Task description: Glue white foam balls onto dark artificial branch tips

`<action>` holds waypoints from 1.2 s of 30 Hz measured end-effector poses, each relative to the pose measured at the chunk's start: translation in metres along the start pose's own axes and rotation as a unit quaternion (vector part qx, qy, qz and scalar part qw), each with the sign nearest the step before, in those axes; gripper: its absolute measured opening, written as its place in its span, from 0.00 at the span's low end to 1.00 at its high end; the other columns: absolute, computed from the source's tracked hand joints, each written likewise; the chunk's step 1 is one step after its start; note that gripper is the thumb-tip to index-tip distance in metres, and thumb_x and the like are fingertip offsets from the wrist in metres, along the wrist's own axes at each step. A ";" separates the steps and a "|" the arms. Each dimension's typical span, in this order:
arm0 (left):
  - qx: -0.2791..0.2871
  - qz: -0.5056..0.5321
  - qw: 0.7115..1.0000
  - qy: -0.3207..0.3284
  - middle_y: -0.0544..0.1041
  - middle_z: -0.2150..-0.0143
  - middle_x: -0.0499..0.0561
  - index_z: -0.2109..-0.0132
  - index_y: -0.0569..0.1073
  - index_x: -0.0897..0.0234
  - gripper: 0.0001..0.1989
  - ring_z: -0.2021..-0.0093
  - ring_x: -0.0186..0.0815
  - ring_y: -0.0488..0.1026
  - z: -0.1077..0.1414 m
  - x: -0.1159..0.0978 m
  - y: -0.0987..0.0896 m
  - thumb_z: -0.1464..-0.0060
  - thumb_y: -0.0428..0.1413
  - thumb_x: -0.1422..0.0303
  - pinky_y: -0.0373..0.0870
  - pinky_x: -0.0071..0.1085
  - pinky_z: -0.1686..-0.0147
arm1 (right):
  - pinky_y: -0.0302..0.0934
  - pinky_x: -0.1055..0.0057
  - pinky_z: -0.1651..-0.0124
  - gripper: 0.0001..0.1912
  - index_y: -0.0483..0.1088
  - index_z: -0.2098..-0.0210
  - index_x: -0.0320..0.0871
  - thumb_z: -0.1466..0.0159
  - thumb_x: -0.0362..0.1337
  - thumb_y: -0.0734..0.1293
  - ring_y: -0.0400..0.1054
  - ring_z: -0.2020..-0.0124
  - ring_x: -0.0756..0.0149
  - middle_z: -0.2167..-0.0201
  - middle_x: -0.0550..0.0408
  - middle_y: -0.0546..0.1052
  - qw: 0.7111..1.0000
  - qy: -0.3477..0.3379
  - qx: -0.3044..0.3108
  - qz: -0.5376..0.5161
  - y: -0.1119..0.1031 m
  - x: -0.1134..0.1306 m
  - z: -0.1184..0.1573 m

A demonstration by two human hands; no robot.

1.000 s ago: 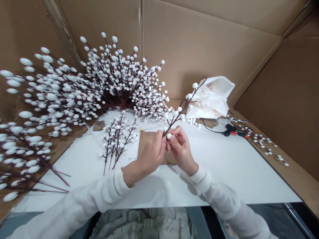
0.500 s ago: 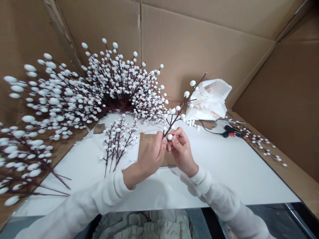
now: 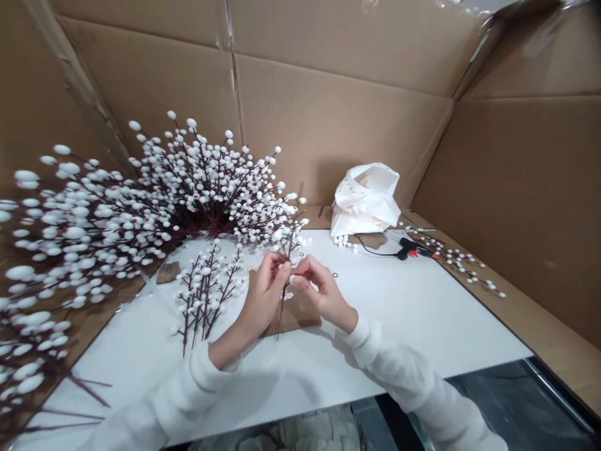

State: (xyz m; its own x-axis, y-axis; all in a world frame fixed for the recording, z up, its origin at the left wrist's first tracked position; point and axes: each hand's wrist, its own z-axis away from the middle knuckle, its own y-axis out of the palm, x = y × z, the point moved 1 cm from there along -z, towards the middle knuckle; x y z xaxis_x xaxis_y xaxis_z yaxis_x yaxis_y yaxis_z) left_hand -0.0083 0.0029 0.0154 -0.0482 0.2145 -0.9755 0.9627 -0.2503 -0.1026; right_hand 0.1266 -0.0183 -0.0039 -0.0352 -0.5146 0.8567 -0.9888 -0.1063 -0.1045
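Near the middle, my left hand (image 3: 267, 289) is closed around a thin brown stem (image 3: 282, 308), which stands nearly upright and blurs toward its top. Right beside it, my right hand (image 3: 322, 292) pinches a small white berry (image 3: 295, 280) close to the stem. Both hands are over a brown cardboard piece (image 3: 303, 311) on the white board. Left of my hands lie several short berry twigs (image 3: 205, 294). Behind them spreads a large bunch of white-berried branches (image 3: 213, 175).
A white bag (image 3: 366, 199) stands at the back with loose white berries (image 3: 345, 242) before it. To its right lie a black and orange tool (image 3: 413, 249) with a cable and berry sprigs (image 3: 462, 260). Cardboard walls (image 3: 338, 119) enclose the board.
The camera view has shifted, and the scene sits lower and further left. The held stem has turned from leaning right to nearly upright, its lower end now showing below my hands.
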 end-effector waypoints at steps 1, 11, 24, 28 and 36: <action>-0.001 0.022 1.000 -0.005 0.68 0.65 0.42 0.63 0.66 0.60 0.09 0.62 0.24 0.65 -0.002 0.000 0.000 0.45 0.50 0.59 0.61 0.19 0.61 | 0.53 0.74 0.69 0.12 0.60 0.69 0.40 0.36 0.42 0.62 0.56 0.73 0.73 0.75 0.58 0.63 1.000 -0.005 0.008 0.022 0.000 0.001 0.000; 0.015 0.163 0.981 -0.101 0.67 0.72 0.42 0.66 0.66 0.62 0.14 0.73 0.23 0.65 -0.005 -0.001 0.001 0.53 0.59 0.58 0.63 0.16 0.74 | 0.51 0.72 0.66 0.11 0.60 0.67 0.40 0.33 0.41 0.55 0.57 0.73 0.69 0.75 0.56 0.64 0.899 0.097 -0.225 0.364 -0.065 -0.026 -0.021; 0.054 0.205 0.964 -0.163 0.71 0.66 0.46 0.63 0.67 0.63 0.18 0.71 0.23 0.67 0.002 0.002 0.007 0.55 0.61 0.56 0.65 0.17 0.71 | 0.53 0.65 0.54 0.17 0.66 0.51 0.35 0.35 0.29 0.54 0.60 0.52 0.54 0.51 0.39 0.64 0.719 0.325 -0.124 0.602 -0.127 -0.084 -0.011; 0.052 0.217 0.960 -0.169 0.72 0.63 0.47 0.63 0.67 0.62 0.19 0.68 0.24 0.68 0.003 0.005 0.008 0.55 0.60 0.54 0.67 0.18 0.69 | 0.53 0.68 0.59 0.15 0.66 0.52 0.37 0.36 0.30 0.55 0.63 0.57 0.60 0.54 0.41 0.67 0.729 0.322 -0.139 0.588 -0.131 -0.085 -0.011; 0.080 0.239 0.953 -0.167 0.71 0.65 0.47 0.64 0.68 0.63 0.13 0.67 0.25 0.68 0.003 0.008 0.008 0.50 0.56 0.58 0.67 0.18 0.67 | 0.52 0.72 0.64 0.13 0.67 0.60 0.37 0.36 0.37 0.55 0.59 0.72 0.69 0.72 0.54 0.68 0.921 0.139 -0.170 0.320 -0.104 -0.079 -0.021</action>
State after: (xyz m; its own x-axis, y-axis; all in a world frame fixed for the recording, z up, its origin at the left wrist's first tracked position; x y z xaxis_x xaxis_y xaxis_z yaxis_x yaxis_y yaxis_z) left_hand -0.0017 -0.0002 0.0064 0.2785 -0.2662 -0.9228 0.8441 -0.3904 0.3674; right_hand 0.2288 0.0513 -0.0503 -0.6162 -0.1351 0.7759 -0.7386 0.4411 -0.5098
